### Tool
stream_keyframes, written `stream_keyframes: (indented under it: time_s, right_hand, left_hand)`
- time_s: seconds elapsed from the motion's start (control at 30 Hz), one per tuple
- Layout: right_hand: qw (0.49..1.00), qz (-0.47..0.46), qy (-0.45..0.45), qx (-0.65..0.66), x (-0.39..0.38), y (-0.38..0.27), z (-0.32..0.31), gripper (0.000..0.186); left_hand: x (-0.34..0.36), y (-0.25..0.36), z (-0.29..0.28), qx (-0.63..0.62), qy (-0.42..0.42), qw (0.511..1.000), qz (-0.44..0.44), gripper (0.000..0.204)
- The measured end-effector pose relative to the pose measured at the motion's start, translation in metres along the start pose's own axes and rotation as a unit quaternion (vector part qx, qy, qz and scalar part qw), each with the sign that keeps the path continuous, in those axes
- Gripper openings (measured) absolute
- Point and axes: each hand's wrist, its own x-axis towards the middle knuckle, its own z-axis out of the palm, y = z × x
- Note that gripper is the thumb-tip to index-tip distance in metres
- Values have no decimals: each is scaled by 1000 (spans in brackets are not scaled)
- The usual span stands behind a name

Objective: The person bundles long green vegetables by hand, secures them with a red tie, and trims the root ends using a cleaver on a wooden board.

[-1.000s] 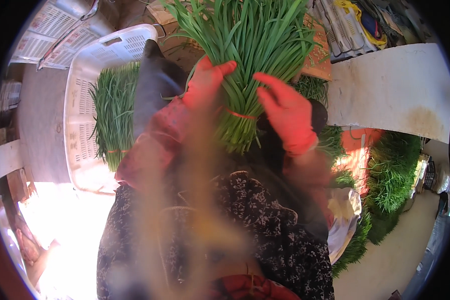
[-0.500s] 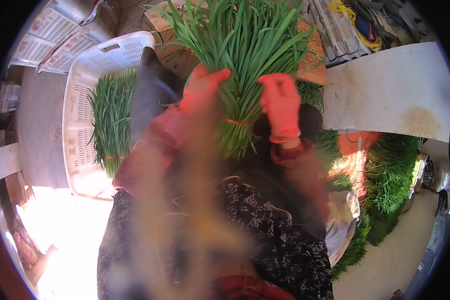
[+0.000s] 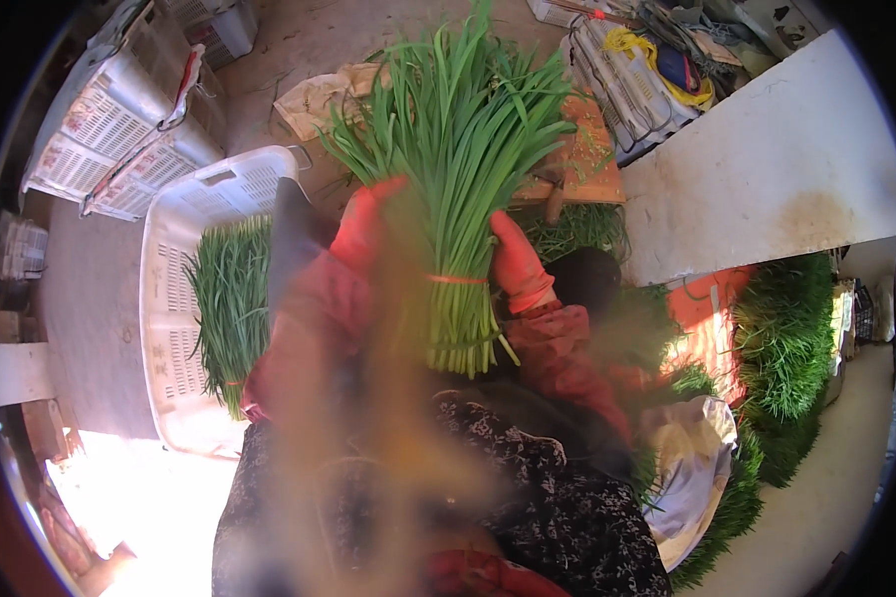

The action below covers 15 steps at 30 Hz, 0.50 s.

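Note:
A tied bunch of garlic chives stands upright in front of me, leaves fanned out at the far end and cut stalks toward my lap. A red band circles its lower stalks. My left hand, in a red-orange glove, grips the bunch from the left, partly covered by a blur close to the camera. From the right, my right hand, gloved alike, closes on the bunch just above the band; its fingers go behind the leaves.
At my left stands a white plastic basket holding more banded chives. White crates are stacked beyond it. A wooden stool and a white board lie to the right, with loose chives heaped below the board.
The bunch has come nearer and stands straighter. My right hand, earlier raised with fingers bent beside the leaves, now lies against the bunch's right side. The view has shifted.

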Motion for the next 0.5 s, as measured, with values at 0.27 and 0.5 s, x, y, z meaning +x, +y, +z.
stream_keyframes:
  time_s: [0.27, 0.5]
  right_hand:
    - [857, -29, 182, -482, -10, -24, 78, 59]
    - [878, -43, 166, -447, 6, -22, 70, 67]
  left_hand:
    - [-42, -8, 81, 321, 26, 942, 91, 68]
    - [-36, -13, 59, 270, 101, 953, 91, 46]
